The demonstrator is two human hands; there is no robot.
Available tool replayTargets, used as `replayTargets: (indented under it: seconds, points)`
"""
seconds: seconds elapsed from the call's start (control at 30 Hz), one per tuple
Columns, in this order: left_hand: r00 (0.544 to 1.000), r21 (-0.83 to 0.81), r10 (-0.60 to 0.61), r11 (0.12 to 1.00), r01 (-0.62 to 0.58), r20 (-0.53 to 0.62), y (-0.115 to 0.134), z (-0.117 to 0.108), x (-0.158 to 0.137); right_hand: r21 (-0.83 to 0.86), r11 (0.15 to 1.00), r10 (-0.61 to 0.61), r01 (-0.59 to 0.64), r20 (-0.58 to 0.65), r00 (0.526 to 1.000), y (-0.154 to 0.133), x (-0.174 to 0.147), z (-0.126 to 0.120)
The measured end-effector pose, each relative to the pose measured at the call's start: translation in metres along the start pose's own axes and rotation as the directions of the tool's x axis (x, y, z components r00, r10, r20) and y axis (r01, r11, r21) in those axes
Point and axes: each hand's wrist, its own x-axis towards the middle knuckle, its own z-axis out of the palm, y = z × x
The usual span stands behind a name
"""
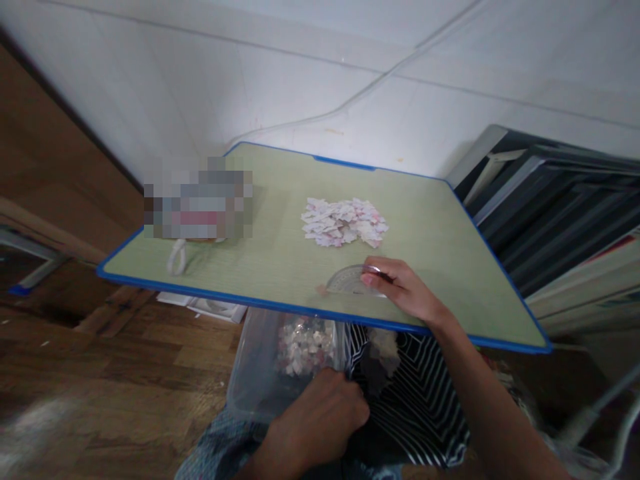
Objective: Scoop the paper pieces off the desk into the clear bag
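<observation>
My right hand (403, 287) pinches the right end of a clear semicircular protractor (343, 280) at the table's near edge. A small pinkish paper scrap (321, 290) lies at the protractor's left end. Behind it, a heap of torn white and pink paper pieces (345, 223) lies on the green tabletop (425, 220). Below the table edge, my left hand (325, 407) is closed beside the right side of a clear plastic bin (245, 373); its fingertips are hidden. More paper scraps (305, 343) fill part of the bin. Black-and-white striped cloth (425, 387) is to the hand's right.
A blurred-out object (200, 207) with a white loop (177, 259) sits on the table's left. Dark flat panels (560, 207) lean at the right. A white cable (350, 103) runs along the wall. A brown wooden surface (60, 133) stands at the left.
</observation>
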Motion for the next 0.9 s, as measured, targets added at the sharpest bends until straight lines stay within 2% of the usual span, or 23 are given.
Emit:
replayTargets:
  seconds: [0.2,0.43,0.7,0.9]
  points:
    - [0.998,-0.022,-0.014,1.000,0.015,0.059,0.0035,-0.0068,-0.0001,-0.019,1.000,-0.009,0.007,-0.076,0.997,0.0017,0.0007,0.0020]
    - [0.998,-0.035,-0.007,0.999,0.009,0.055,0.0026,-0.0065,0.0007,0.025,0.996,-0.081,0.080,0.025,0.996,0.0010,-0.0003,0.0016]
    - [0.999,-0.012,-0.004,1.000,0.005,0.038,0.0020,-0.0037,0.0000,0.059,0.987,-0.151,0.147,0.073,0.986,0.0002,-0.0010,0.0022]
    - [0.994,0.007,-0.008,1.000,0.007,0.106,0.0028,-0.0089,0.0013,0.108,0.979,-0.186,0.173,0.121,0.975,0.0036,-0.0014,0.0011]
